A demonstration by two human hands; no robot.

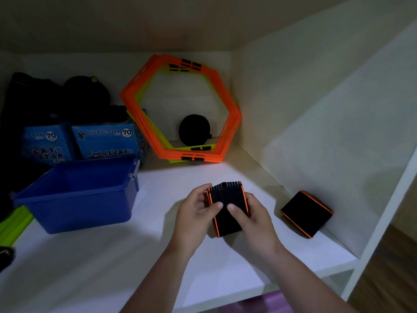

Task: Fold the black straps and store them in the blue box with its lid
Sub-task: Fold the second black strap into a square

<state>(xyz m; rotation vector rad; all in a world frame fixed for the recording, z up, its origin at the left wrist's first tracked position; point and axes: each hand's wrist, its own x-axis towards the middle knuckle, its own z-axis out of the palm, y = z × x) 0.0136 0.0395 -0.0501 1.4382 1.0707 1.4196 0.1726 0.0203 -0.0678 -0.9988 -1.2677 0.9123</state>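
Note:
A folded black strap bundle with orange edges is held above the white shelf by both hands. My left hand grips its left side with the thumb on top. My right hand grips its right side, thumb pressed on the front. A second folded black strap with orange edges lies on the shelf to the right, against the side wall. The blue box stands open on the left, apparently empty. I see no lid.
Orange and yellow hexagonal rings lean against the back wall, with a black round object behind them. Two blue Lucky Star cartons and dark bags sit at the back left. A green item lies at the left edge.

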